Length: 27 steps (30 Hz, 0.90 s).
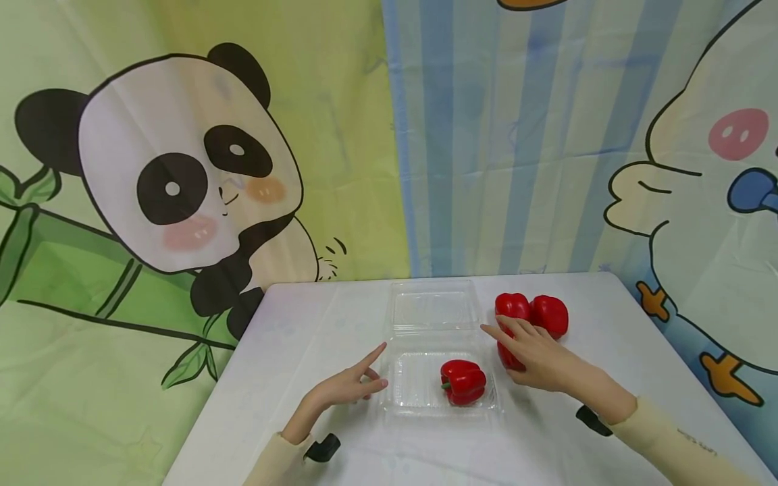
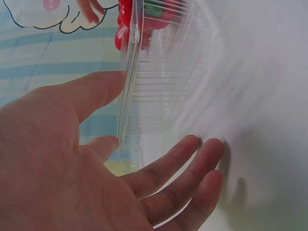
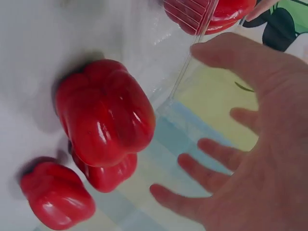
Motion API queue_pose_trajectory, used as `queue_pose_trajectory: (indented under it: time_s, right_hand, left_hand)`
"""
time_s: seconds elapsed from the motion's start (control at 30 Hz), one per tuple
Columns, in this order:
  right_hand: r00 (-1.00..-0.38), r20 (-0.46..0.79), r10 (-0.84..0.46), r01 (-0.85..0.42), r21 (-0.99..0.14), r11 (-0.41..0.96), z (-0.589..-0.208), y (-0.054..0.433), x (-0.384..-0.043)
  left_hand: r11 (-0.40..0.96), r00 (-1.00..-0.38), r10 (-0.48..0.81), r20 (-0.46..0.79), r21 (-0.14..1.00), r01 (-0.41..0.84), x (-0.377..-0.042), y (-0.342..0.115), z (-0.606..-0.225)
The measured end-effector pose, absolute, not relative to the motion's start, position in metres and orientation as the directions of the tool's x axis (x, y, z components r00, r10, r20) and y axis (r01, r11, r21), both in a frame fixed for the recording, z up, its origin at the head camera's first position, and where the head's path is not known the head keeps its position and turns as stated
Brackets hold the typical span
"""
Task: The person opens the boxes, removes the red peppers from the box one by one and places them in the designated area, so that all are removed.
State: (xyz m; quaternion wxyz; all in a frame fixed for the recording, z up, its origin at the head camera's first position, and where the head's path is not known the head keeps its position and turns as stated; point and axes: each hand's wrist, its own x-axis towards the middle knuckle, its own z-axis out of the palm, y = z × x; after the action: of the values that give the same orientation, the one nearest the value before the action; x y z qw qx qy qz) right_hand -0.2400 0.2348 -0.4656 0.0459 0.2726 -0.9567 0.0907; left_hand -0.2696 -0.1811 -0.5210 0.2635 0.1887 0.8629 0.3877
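Note:
A clear plastic clamshell box (image 1: 419, 388) lies opened out on the table, its lid (image 1: 434, 309) folded back away from me. One red bell pepper (image 1: 463, 383) sits in the right part of its base, green stem toward the left. My left hand (image 1: 349, 385) is at the box's left edge, fingers spread, thumb right at the rim in the left wrist view. Over the loose peppers right of the box hovers my right hand (image 1: 541, 354), fingers apart and holding nothing. It partly covers the nearest pepper (image 3: 106, 113); two more red peppers (image 1: 550, 316) sit just behind.
The white table (image 1: 328, 310) ends at a back edge against a printed cloth with a panda (image 1: 188, 169) and blue stripes. Dark wrist straps (image 1: 322, 448) show below both hands.

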Motion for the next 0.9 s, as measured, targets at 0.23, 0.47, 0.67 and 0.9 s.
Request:
queue_pose_trajectory:
  time_s: [0.23, 0.47, 0.67, 0.9]
  right_hand:
    - [-0.737, 0.048, -0.674, -0.675, -0.092, 0.732, -0.451, 0.220, -0.244]
    - [-0.603, -0.009, -0.797, -0.797, 0.014, 0.603, -0.450, 0.205, -0.250]
    - [-0.540, -0.061, -0.839, -0.842, 0.040, 0.539, -0.455, 0.191, -0.254]
    - [-0.499, -0.136, -0.856, -0.865, 0.010, 0.503, -0.459, 0.179, -0.253]
  left_hand:
    - [0.627, -0.790, 0.528, -0.312, 0.770, 0.115, -0.269, -0.181, -0.520]
    - [0.630, -0.792, 0.524, -0.313, 0.768, 0.113, -0.269, -0.182, -0.519]
    - [0.637, -0.793, 0.522, -0.313, 0.762, 0.119, -0.269, -0.181, -0.519]
    - [0.637, -0.794, 0.522, -0.313, 0.762, 0.118, -0.269, -0.181, -0.520]
